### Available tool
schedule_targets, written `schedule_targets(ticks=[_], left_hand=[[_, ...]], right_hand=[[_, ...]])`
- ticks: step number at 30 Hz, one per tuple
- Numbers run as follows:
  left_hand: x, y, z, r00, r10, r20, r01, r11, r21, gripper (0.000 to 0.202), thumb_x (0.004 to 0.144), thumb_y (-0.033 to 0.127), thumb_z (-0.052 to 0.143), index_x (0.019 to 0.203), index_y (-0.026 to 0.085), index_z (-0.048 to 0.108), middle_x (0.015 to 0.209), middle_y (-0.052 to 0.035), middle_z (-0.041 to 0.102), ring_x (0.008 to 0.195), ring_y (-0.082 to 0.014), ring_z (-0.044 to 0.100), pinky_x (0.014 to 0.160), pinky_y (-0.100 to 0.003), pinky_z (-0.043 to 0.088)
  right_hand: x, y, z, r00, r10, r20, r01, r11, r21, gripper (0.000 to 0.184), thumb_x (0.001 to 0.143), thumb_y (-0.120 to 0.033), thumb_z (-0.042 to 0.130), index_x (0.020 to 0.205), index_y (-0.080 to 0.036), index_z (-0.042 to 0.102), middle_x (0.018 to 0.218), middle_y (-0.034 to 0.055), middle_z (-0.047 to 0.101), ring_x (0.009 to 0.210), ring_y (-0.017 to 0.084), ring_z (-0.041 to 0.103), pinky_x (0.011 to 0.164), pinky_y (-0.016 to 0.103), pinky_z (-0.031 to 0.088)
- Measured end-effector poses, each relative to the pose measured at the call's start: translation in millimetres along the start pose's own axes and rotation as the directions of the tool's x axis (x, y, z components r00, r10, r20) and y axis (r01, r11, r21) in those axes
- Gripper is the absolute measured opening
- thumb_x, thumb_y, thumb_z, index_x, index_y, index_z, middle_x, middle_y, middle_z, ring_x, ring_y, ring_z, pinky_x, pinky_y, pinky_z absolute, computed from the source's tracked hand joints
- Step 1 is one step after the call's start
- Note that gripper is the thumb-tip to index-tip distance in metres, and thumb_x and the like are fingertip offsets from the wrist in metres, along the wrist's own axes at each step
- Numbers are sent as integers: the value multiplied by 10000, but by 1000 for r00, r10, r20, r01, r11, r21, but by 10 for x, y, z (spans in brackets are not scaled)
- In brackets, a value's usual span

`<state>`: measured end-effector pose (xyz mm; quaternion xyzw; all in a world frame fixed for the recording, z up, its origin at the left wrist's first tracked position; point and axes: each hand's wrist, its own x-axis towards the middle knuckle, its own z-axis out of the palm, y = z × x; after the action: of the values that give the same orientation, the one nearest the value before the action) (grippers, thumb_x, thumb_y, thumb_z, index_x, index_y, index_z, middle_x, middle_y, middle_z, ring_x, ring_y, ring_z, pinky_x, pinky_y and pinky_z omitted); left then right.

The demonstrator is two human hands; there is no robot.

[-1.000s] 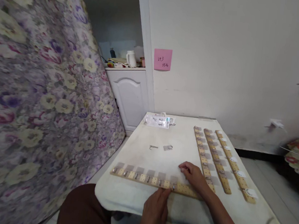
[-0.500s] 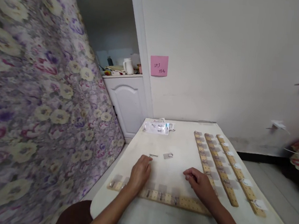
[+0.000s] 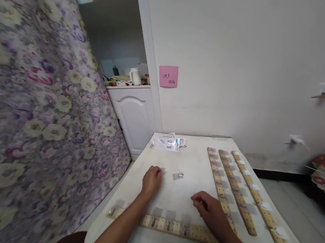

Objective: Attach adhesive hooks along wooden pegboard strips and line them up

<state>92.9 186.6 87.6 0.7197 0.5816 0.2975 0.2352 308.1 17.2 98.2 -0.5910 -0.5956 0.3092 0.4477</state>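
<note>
- Left hand (image 3: 152, 180): palm down over the worktop (image 3: 189, 159), fingers curled together at a slight, pale piece (image 3: 162, 170); whether it is pinched or merely touched cannot be told.
- Right hand (image 3: 207, 208): loosely curled, thumb near the forefinger, beyond the right part of the near strip (image 3: 164, 225); anything between the fingers cannot be made out.
- Risk, pale piece: small and largely hidden by the fingers — a weak fingertip hold could let it slip or skid.
- Risk, clear packet (image 3: 178, 176): lies loose, right of the left hand; a sideways sweep could carry it off.
- Risk, near strip: lies crosswise beneath the left forearm (image 3: 121, 225); a dropped forearm could push it askew or disturb its fittings.
- Risk, inner strip (image 3: 217, 176): its near end lies close by the right hand; a careless wrist could knock it out of line.
- Strips: long, narrow, yellowish, wood-like, dotted with small holes; the middle strip (image 3: 237, 191) carries clear packets, the outer strip (image 3: 254, 188) rounded white pieces.
- Packet: thin, transparent film, roughly rectangular, with a shiny metal-looking item inside.
- Rear packaging (image 3: 165, 143): flat, glossy, printed, near the far edge.
- Worktop: pale, smooth-looking, rounded at the near left corner.
</note>
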Motion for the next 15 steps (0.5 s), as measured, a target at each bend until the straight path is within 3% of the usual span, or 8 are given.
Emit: schedule_targets(ticks=[4, 8, 15], left_hand=[[-293, 209, -6, 994, -73, 78, 92, 954, -286, 213, 765, 356, 495, 797, 162, 578, 705, -11, 600, 643, -133, 553, 604, -235, 407], [-730, 505, 24, 982, -65, 175, 145, 856, -497, 357, 737, 502, 515, 778, 153, 582, 607, 5, 582, 514, -101, 498, 519, -215, 370], [-1227, 857, 31, 968, 23, 252, 134, 798, -587, 363, 762, 507, 564, 713, 151, 606, 501, 39, 524, 486, -89, 453, 512, -205, 329]], right_hand=[[-20, -53, 96, 994, 76, 81, -91, 975, 205, 175, 788, -309, 519, 863, -181, 612, 686, 0, 608, 574, 134, 565, 529, 241, 415], [-53, -100, 162, 988, 100, 120, -137, 926, 352, 212, 774, -328, 539, 908, -174, 594, 790, 25, 629, 610, 139, 607, 482, 220, 410], [-95, -136, 42, 994, 87, 70, -107, 913, 394, 253, 769, -378, 587, 902, -164, 606, 628, -26, 543, 510, 90, 464, 466, 211, 354]])
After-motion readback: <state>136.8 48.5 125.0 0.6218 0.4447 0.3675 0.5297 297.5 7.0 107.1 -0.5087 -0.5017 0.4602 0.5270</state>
